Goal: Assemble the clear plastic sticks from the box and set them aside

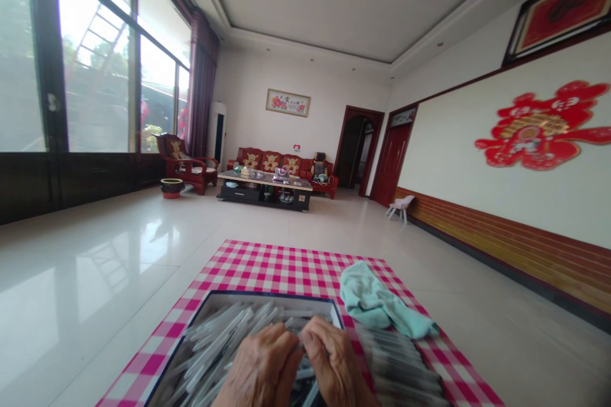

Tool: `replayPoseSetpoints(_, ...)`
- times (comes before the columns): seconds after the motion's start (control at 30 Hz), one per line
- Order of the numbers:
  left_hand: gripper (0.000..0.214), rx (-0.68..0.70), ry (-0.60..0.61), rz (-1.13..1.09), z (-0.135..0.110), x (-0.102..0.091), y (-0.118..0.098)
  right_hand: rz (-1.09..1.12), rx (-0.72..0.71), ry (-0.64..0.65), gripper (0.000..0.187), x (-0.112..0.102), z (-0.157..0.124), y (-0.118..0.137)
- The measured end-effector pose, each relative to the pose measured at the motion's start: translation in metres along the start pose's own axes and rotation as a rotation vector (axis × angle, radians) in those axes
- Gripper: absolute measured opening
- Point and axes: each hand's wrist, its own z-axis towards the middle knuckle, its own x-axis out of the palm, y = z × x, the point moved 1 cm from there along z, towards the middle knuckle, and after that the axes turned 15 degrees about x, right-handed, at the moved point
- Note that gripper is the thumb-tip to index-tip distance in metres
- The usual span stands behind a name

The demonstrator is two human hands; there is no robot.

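The left hand (265,356) and right hand (331,356) are hanging side by side over an open box (272,296), fingers bent inward and nearly meeting; whether they are pinching something, I cannot tell, as the fingers are hiding it. Clear tubes (217,343) are filling the box, heaping at a slant on its left side. Right of the box, a blurred row (405,372) of long, clear pieces is lying on the pink-checked worktop (286,264). A crumpled green cloth (372,299) is sitting at the row's far end. Beyond the worktop, the pale floor (315,226) is reflecting the windows (98,70). A small chair (400,206) is standing by the right wall. Farther off, a low table (265,186) is standing before a red sofa (251,159), and a framed picture (287,103) is hanging above.
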Motion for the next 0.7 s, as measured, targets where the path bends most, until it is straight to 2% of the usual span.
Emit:
replayPoseSetpoints(0.13,0.024,-0.028,0.044,0.017,-0.001,-0.002,0.001,-0.044,0.074,-0.029,0.038,-0.003,0.000,0.001)
replayPoseSetpoints(0.33,0.025,-0.065,0.073,0.012,0.000,-0.007,0.001,-0.072,0.084,0.066,0.011,-0.010,-0.002,0.002)
replayPoseSetpoints(0.4,0.024,-0.063,0.072,0.017,0.000,-0.007,0.000,-0.081,0.063,0.074,0.009,-0.010,-0.002,0.002)
replayPoseSetpoints(0.6,0.026,-0.019,0.050,0.019,0.002,-0.006,-0.002,-0.025,-0.034,-0.001,0.027,-0.004,-0.002,0.005)
replayPoseSetpoints(0.7,0.026,-0.008,0.050,0.013,0.002,-0.006,-0.002,0.000,0.008,-0.035,0.037,0.000,-0.001,0.003)
